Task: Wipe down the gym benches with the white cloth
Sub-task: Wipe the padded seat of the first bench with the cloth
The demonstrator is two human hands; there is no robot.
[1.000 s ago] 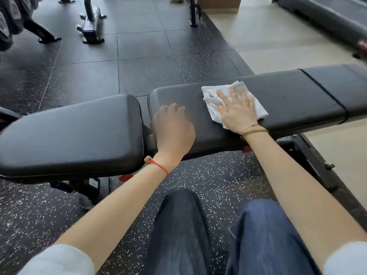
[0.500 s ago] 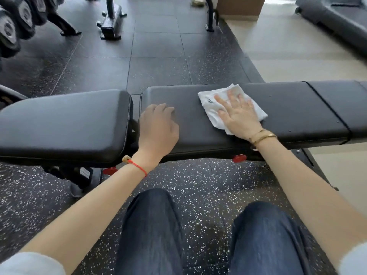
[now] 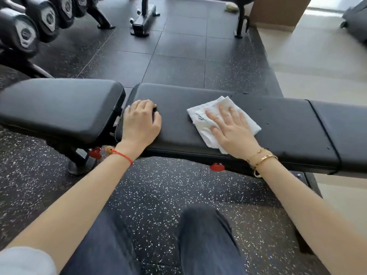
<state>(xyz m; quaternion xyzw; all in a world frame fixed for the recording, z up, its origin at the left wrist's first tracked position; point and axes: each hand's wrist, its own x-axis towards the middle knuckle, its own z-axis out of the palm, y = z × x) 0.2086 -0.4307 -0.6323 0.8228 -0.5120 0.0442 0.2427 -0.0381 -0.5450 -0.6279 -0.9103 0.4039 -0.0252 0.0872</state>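
The right hand (image 3: 234,133) is lying flat on the white cloth (image 3: 202,124), palm down, its fingers (image 3: 224,114) straight and slightly spread, pressing the cloth against the long black pad of the gym bench (image 3: 288,128). The cloth is sitting folded and a little rumpled near the middle of that pad, its near corner reaching toward the pad's front edge and its far corner pointing away from the person. Most of the cloth is showing to the left of the hand and beyond its fingertips, and a smaller part is peeking out on the right. Two gold bracelets (image 3: 262,158) are circling the right wrist.

The left hand (image 3: 140,124) is resting on the left end of the same pad, just beside the gap that separates it from the shorter seat pad (image 3: 59,108). Its fingers are curling downward with the tips touching the pad's surface, and they are holding nothing. A red string bracelet (image 3: 123,155) is hanging around the left wrist.

The two hands are staying well apart on the pad, with bare black padding between them. A stitched seam (image 3: 323,132) is crossing the pad to the right of the cloth. Red knobs (image 3: 217,167) are showing under the bench's front edge. The person's knees in dark jeans (image 3: 204,241) are pointing toward the bench over the speckled rubber floor (image 3: 162,187). Dumbbells (image 3: 25,34) are sitting on a rack at the upper left.
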